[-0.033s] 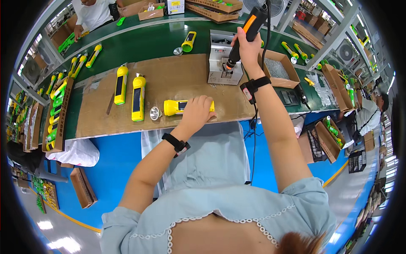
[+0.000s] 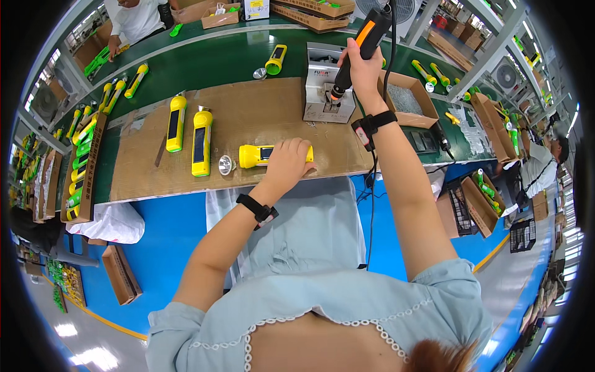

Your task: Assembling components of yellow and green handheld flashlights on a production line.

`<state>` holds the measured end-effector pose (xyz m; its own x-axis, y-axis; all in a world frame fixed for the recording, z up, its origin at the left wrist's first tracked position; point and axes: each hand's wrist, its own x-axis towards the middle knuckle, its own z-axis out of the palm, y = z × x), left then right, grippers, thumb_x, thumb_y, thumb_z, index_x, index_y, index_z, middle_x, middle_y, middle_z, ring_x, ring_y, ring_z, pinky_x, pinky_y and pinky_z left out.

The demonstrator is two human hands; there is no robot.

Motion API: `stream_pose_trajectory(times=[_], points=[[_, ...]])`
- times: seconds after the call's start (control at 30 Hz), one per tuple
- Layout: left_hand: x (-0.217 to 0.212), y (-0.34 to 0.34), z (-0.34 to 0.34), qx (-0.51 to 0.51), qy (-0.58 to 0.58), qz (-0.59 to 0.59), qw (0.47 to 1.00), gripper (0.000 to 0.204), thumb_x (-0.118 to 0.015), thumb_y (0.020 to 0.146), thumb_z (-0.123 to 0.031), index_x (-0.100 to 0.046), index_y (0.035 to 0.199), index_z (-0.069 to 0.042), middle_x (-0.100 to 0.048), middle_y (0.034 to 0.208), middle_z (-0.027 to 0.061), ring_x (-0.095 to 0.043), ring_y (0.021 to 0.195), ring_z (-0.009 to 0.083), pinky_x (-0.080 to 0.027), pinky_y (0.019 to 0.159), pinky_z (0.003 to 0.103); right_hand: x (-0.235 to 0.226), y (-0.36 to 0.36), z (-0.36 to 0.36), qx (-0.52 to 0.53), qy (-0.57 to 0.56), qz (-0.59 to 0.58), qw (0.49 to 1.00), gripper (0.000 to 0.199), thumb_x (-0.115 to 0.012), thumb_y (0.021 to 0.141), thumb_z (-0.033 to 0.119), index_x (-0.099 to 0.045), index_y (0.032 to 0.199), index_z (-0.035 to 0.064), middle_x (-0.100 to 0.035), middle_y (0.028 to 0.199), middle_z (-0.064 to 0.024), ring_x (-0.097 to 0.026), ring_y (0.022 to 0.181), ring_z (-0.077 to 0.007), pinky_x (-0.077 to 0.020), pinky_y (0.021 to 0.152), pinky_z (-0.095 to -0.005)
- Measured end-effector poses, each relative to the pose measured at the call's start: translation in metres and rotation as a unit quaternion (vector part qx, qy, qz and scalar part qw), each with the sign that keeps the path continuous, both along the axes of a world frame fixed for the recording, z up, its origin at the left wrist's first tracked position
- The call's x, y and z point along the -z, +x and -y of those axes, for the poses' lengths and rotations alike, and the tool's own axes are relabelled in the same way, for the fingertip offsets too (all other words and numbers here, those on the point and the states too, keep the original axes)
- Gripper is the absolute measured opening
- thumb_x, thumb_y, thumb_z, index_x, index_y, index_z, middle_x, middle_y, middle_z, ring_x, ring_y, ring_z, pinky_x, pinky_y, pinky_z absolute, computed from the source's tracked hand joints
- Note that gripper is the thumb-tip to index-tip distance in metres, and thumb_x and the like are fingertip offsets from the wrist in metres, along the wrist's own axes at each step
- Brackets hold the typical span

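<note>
Left hand [image 2: 288, 164]: curled over the barrel of a yellow torch [image 2: 251, 156], which lies sideways on the cardboard [image 2: 248, 99].
Right hand [image 2: 364, 62]: wrapped round a black-and-orange driver [image 2: 370, 36], tip down at the feeder [image 2: 315, 93]; from where I stand, contact can't be told.
Torch, handling: likely light, stiff, smooth plastic, apt to roll; best held round the barrel, as here.
Driver, handling: probably heavier; take by the thick grip.
Left of left hand: loose reflector [image 2: 225, 165], looks fragile, better by the rim; two upright-pointing torches [image 2: 201, 146] beyond.
Right of right hand: carton [image 2: 416, 121] of small shiny pieces.
Far across: a co-worker [image 2: 133, 25].
</note>
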<state>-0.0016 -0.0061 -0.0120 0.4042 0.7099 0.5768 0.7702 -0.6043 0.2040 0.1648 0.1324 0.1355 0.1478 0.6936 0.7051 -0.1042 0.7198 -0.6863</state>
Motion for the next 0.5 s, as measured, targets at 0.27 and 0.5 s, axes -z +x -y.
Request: stream_pose_trajectory(times=[0.27,0.5], points=[[-0.016,-0.022,0.008,-0.014,-0.057,0.019,0.998,0.047,-0.075,0.066,-0.019,-0.055,0.107,-0.005,-0.057,0.098,0.0116,-0.054,0.096,0.0322,-0.043,0.083,0.041,0.025,0.005,0.067,-0.085,-0.072,-0.009,0.994,0.026,-0.055,0.092,0.026,-0.049,0.094,0.0008,-0.057,0.067,-0.0109,-0.057,0.053,-0.0196,-0.0478,0.049,-0.0306],[-0.009,-0.026,0.003,-0.001,-0.064,0.091,0.994,0.044,-0.077,0.063,-0.020,-0.063,0.103,-0.009,-0.061,0.098,0.0079,-0.058,0.093,0.0284,-0.044,0.080,0.039,0.033,-0.015,0.120,-0.121,-0.029,-0.040,0.991,0.031,-0.059,0.090,0.021,-0.048,0.107,-0.0023,-0.059,0.073,-0.0106,-0.058,0.061,-0.0174,-0.0480,0.056,-0.0285]])
